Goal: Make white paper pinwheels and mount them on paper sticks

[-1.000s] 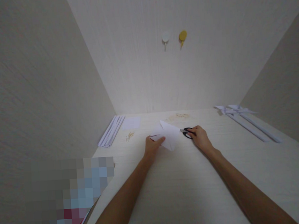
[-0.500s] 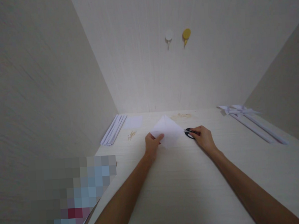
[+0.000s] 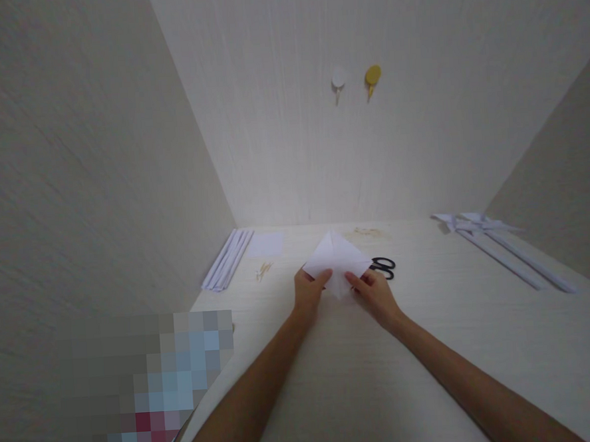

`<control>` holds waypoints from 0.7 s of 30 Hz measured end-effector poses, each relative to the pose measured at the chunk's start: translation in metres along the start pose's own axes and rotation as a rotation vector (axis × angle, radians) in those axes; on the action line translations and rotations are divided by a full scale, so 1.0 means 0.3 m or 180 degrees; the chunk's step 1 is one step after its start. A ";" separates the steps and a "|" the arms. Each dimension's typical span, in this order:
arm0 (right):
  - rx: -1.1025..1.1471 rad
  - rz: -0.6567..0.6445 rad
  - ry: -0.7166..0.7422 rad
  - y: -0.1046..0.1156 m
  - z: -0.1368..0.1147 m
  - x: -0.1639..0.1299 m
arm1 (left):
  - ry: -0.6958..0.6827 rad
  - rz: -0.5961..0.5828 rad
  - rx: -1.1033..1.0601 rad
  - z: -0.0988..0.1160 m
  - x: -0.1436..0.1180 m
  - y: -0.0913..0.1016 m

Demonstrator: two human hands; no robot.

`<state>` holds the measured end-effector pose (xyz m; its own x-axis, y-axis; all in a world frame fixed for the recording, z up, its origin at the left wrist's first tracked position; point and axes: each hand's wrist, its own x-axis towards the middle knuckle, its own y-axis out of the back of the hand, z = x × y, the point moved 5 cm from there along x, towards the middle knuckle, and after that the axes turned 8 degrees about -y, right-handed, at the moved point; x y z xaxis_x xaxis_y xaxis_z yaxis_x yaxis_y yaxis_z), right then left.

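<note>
Paper [image 3: 338,258], white and folded to a diamond-like shape with a centre crease, lying on the pale table [image 3: 364,377] a little in front of the back wall [image 3: 370,149].

Left hand [image 3: 308,292] closed on the paper's left corner, thumb on top, fingers tucked beneath. Right hand [image 3: 374,295] pinching the paper's lower right edge, thumb and forefinger meeting on the sheet. Both forearms stretched forward across the table from the bottom edge of the view.

Scissors [image 3: 384,267] with black handles flat on the table just right of the paper, close to the right hand but not touched by it; blades hidden behind the sheet.

Bundle of white paper strips [image 3: 226,260] along the foot of the left wall, well apart from the hands. Small square white sheet [image 3: 266,245] just right of the bundle. Toothpicks [image 3: 263,270], thin and tan, between that sheet and the left hand, too small to count.

Long rolled paper sticks [image 3: 507,251] with folded white shapes at their far ends, at the right side of the table, well apart from the hands.

White hook [image 3: 338,80] and yellow hook [image 3: 372,77] side by side high on the back wall.

Blurred mosaic patch [image 3: 150,390] at the lower left, contents not discernible.
</note>
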<state>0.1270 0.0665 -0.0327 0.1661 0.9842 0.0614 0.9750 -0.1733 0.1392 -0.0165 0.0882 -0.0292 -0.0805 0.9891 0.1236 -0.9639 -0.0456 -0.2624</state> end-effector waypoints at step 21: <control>-0.0049 -0.0596 0.0208 -0.025 0.034 -0.001 | 0.1141 -0.1156 -0.1224 0.054 0.005 0.002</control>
<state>0.1211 0.0678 -0.0438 -0.0285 0.9949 0.0970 0.9855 0.0117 0.1694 -0.0214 0.0875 -0.0137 0.3884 0.9206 -0.0412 -0.7484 0.2890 -0.5970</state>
